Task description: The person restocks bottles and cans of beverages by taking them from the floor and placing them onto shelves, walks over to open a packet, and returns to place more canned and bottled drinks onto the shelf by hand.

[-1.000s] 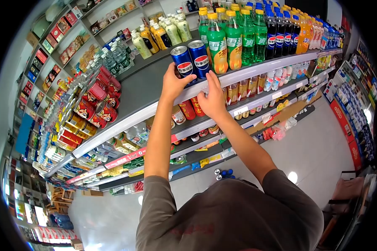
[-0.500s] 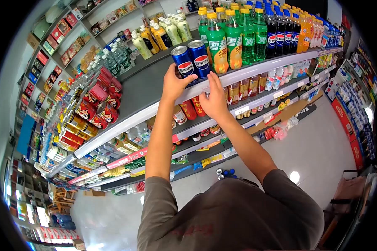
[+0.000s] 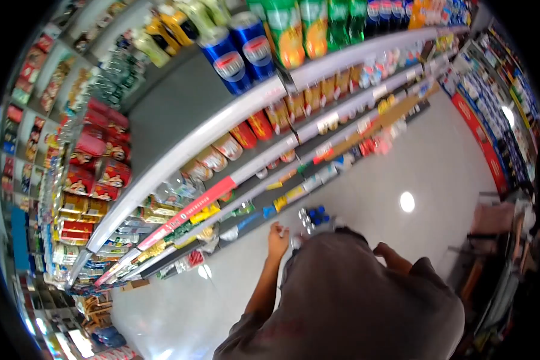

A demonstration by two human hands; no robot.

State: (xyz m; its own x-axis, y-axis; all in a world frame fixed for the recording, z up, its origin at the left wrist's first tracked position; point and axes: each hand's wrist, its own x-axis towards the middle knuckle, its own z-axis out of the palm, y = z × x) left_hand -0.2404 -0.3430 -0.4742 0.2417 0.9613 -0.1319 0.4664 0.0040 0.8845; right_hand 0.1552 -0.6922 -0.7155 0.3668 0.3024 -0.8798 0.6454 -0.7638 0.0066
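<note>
Two blue cans (image 3: 228,62) stand side by side near the front edge of the top shelf (image 3: 162,114), left of the green bottles (image 3: 284,33); neither hand touches them. My left hand (image 3: 277,239) hangs low over the floor, its fingers bent and blurred, close to several blue and silver cans (image 3: 314,217) on the floor. Whether it holds anything is unclear. To the right, my right hand (image 3: 390,254) is beside my body, partly covered by the shirt, with its fingers mostly hidden.
Red cans (image 3: 105,150) stand on the shelf's left part. Lower shelves hold bottles, cans and packets. A flattened cardboard strip (image 3: 366,133) lies along the lower right shelf edge. A chair (image 3: 492,219) stands at the right.
Both hands have let go of the two cans on the top shelf and dropped down towards my body. The view has tilted and shifted, so the shelf appears higher.
</note>
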